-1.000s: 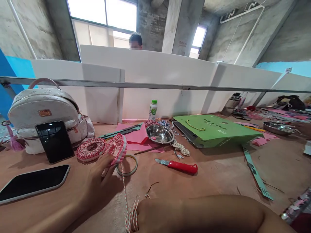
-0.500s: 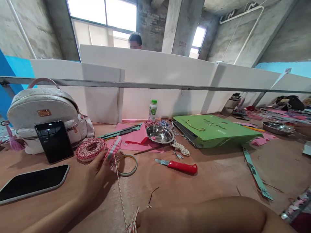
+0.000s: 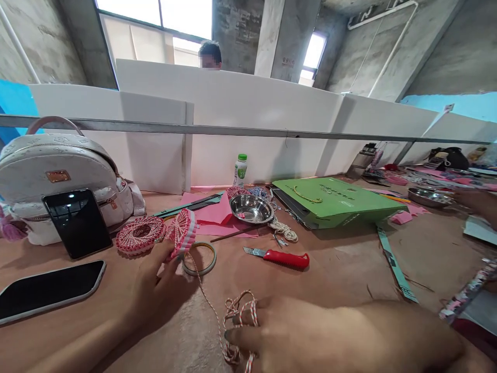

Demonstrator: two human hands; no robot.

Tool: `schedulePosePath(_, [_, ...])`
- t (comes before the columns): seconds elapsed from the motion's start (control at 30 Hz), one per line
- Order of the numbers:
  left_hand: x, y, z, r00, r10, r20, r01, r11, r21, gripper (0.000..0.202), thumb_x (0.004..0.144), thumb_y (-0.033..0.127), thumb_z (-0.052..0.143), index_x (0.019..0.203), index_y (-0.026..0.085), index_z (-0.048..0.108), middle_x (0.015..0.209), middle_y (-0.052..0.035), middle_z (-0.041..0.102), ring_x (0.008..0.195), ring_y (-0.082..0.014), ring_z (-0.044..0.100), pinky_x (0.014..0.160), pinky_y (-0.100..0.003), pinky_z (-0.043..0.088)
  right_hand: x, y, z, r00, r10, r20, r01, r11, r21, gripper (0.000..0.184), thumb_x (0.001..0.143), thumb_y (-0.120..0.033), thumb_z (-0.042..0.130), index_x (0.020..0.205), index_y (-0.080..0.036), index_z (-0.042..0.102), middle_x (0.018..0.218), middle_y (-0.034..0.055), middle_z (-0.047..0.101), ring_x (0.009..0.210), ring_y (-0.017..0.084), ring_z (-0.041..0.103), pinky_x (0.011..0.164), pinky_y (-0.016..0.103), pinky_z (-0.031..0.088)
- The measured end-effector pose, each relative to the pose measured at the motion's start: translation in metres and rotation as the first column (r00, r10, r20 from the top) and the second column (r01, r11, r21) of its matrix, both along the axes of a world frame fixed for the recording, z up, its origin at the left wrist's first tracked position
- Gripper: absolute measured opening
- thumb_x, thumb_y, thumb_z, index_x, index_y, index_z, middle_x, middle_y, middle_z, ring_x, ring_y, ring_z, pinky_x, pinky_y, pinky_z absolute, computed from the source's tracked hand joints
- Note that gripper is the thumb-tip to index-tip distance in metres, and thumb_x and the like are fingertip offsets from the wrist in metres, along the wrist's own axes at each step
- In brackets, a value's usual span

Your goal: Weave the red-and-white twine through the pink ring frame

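A pink-and-white woven piece (image 3: 182, 233) is held upright in the left hand (image 3: 159, 282), near the front edge of the worktop (image 3: 341, 274). It is curved and fan-like, with thread wound over a pink ribbed rim. The left fingers (image 3: 166, 264) are closed around its lower end. Red-and-white twine (image 3: 236, 316) runs down from the piece to the right hand (image 3: 310, 331), whose fingers (image 3: 243, 336) are curled narrowly on its loose loops.

A round woven ring (image 3: 140, 234) lies just left of the piece, and a roll of tape (image 3: 199, 258) lies just right of it. A black phone (image 3: 50, 290) lies flat at the left, and a tablet (image 3: 75, 223) is propped against a white backpack (image 3: 54, 176). Farther back are pink paper (image 3: 209, 217), a steel bowl (image 3: 251, 209), a red-handled utility knife (image 3: 287, 259) and a green bag (image 3: 334, 202). A co-worker's hand (image 3: 479, 202) is seen at the far right.
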State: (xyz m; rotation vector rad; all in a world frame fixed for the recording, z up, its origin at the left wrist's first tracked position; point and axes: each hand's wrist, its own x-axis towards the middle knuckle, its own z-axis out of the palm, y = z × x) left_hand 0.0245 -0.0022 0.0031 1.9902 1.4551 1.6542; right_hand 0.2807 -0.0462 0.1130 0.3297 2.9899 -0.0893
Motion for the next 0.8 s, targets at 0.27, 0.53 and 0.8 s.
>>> schedulePosePath(0.27, [-0.006,-0.006,-0.003,0.967,-0.048,-0.249,0.071,0.994,0.082,0.025,0.102,0.028,0.047,0.079,0.022,0.055,0.082,-0.0022,0.061,0.084,-0.0198,0.054,0.077,-0.032,0.045,-0.026,0.02,0.047,0.993,0.107,-0.058,-0.117,0.97,-0.213,0.017,0.098,-0.031,0.062,0.106,-0.022,0.074,0.122,0.0036,0.071,0.087,0.013,0.069,0.066,0.026,0.047])
schedulePosePath(0.53, [-0.016,0.001,-0.017,0.939,-0.077,-0.336,0.115,0.989,0.094,0.016,0.1,0.026,0.049,0.089,0.021,0.059,0.091,-0.0039,0.064,0.091,-0.0211,0.055,0.085,-0.035,0.044,-0.04,0.04,0.069,0.99,0.133,-0.038,-0.139,0.962,-0.234,0.018,0.1,-0.02,0.058,0.11,-0.022,0.073,0.111,0.0028,0.074,0.091,0.012,0.068,0.075,0.021,0.047])
schedulePosePath(0.8, [-0.001,-0.006,0.004,0.943,-0.046,-0.329,0.113,0.976,0.187,0.032,0.104,0.029,0.041,0.076,0.022,0.054,0.075,-0.001,0.061,0.075,-0.0188,0.055,0.074,-0.033,0.04,-0.008,0.071,0.004,0.95,-0.264,0.163,0.258,0.964,0.061,0.016,0.089,-0.013,0.065,0.094,-0.02,0.078,0.086,0.0034,0.075,0.075,0.017,0.062,0.055,0.029,0.026])
